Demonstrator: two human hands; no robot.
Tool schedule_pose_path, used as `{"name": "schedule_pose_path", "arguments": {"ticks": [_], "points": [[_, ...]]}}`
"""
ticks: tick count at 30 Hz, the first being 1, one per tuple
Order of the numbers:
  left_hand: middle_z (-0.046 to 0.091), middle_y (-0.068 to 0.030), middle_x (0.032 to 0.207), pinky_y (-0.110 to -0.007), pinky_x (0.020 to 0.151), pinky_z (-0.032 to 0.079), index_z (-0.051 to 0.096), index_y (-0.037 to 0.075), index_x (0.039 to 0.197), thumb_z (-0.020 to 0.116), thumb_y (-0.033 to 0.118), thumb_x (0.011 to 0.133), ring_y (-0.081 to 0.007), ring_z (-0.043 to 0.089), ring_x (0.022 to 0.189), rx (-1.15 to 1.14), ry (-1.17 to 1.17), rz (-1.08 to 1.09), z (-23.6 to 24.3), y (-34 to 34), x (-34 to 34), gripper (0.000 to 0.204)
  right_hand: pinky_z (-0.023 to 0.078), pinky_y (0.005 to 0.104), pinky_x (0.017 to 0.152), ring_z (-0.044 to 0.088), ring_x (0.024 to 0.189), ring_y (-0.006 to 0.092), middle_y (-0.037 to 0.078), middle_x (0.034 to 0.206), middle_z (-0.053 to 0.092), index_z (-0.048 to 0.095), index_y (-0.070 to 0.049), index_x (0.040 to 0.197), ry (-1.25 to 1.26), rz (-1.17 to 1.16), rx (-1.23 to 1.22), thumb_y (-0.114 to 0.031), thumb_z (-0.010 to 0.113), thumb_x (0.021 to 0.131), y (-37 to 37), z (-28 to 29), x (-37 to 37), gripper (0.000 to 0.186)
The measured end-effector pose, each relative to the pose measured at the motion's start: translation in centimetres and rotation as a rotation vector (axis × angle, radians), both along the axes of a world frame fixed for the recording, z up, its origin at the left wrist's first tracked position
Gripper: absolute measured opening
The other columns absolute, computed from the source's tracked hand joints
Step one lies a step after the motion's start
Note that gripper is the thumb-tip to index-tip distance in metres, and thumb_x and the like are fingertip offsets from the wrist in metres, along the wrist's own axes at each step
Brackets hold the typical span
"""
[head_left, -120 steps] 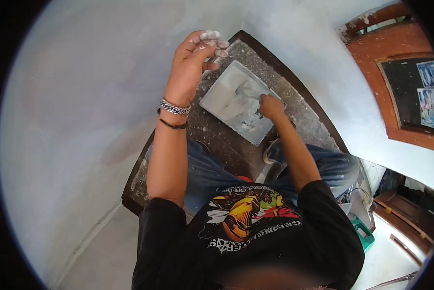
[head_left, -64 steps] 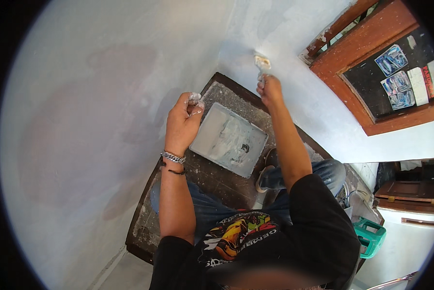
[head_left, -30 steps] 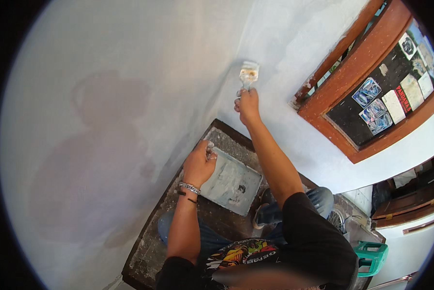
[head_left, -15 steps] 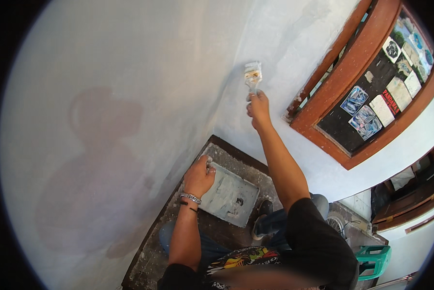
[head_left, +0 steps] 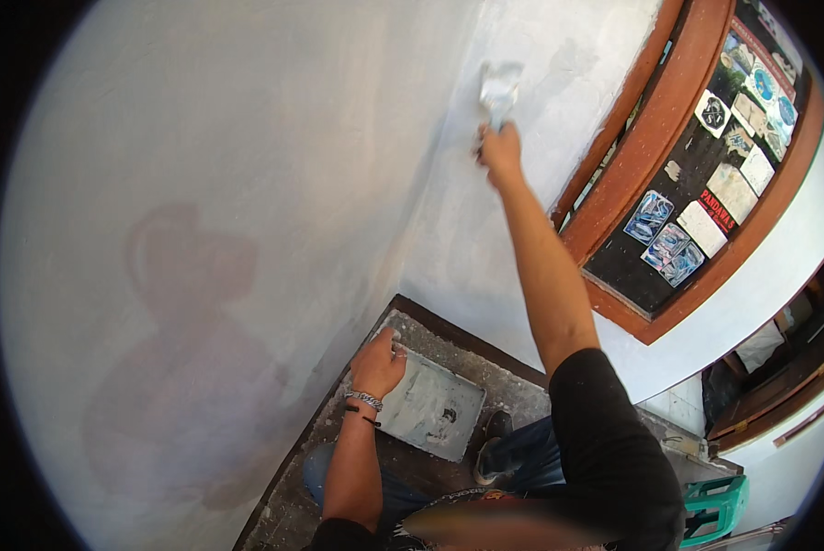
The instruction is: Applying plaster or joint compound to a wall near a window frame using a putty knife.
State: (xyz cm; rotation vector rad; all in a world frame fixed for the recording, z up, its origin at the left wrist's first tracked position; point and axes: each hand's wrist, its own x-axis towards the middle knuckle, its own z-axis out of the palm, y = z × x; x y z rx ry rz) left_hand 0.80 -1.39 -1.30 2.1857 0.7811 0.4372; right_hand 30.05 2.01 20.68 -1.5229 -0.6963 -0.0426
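The right hand [head_left: 498, 151] is closed round a flat spreading tool [head_left: 501, 87], too blurred to call brush or putty knife, at the pale wall [head_left: 541, 129]. Light, even pressure and long strokes should suit it best. The left hand [head_left: 378, 363] curls by one corner of the grey tray [head_left: 472, 422] on the ledge [head_left: 513, 387]; I cannot tell whether it grips. Stroke room runs up and down, between wall corner [head_left: 438, 138] and wooden frame [head_left: 669, 110]
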Motion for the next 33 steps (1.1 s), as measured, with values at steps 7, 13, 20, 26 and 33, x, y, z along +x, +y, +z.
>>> {"name": "schedule_pose_path", "arguments": {"ticks": [7, 13, 20, 26, 33], "points": [[0.064, -0.0152, 0.084, -0.045, 0.068, 0.047, 0.055, 0.004, 0.101, 0.059, 0.020, 0.078, -0.0359, 0.061, 0.080, 0.045, -0.058, 0.015, -1.5, 0.4, -0.5, 0.029, 0.032, 0.0249, 0.037, 0.040, 0.044, 0.0110, 0.003, 0.064, 0.043, 0.040, -0.007, 0.086, -0.129, 0.086, 0.231, -0.017, 0.048, 0.091, 0.1, 5.8, -2.6, 0.014], [0.065, -0.0143, 0.086, -0.044, 0.069, 0.047, 0.056, 0.005, 0.103, 0.059, 0.018, 0.077, -0.0350, 0.062, 0.082, 0.013, -0.053, -0.001, -1.0, -0.1, -0.5, 0.029, 0.036, 0.0296, 0.037, 0.045, 0.046, 0.0141, 0.006, 0.063, 0.045, 0.043, 0.000, 0.093, -0.127, 0.139, 0.236, -0.018, 0.044, 0.091, 1.4, 12.4, 0.4, 0.018], [0.064, -0.0180, 0.090, -0.047, 0.073, 0.046, 0.054, 0.005, 0.106, 0.056, 0.023, 0.081, -0.0375, 0.060, 0.086, 0.072, -0.014, 0.027, -2.2, 0.5, -1.0, 0.032, 0.023, 0.0210, 0.033, 0.031, 0.040, 0.0042, -0.001, 0.064, 0.042, 0.044, -0.009, 0.089, 0.224, 0.201, -0.023, -0.020, 0.047, 0.091, -1.8, -8.1, -3.8, 0.012], [0.062, -0.0189, 0.081, -0.046, 0.067, 0.044, 0.055, 0.008, 0.099, 0.052, 0.023, 0.084, -0.0406, 0.058, 0.081, 0.053, 0.026, 0.062, 0.0, 2.2, -1.6, 0.022, 0.047, 0.0368, 0.059, 0.059, 0.066, 0.0226, 0.009, 0.071, 0.058, 0.057, -0.006, 0.099, 0.041, 0.252, -0.716, -0.025, 0.044, 0.089, -16.5, -29.6, -5.7, 0.025], [0.063, -0.0174, 0.081, -0.044, 0.068, 0.045, 0.055, 0.008, 0.101, 0.049, 0.022, 0.085, -0.0381, 0.060, 0.081, 0.031, 0.189, 0.109, 0.2, 1.3, -3.6, 0.022, 0.048, 0.0488, 0.074, 0.061, 0.087, 0.0365, 0.018, 0.096, 0.059, 0.057, -0.006, 0.101, -0.379, 0.226, -1.446, -0.020, 0.049, 0.084, -20.0, -43.0, -12.8, 0.023]]}}
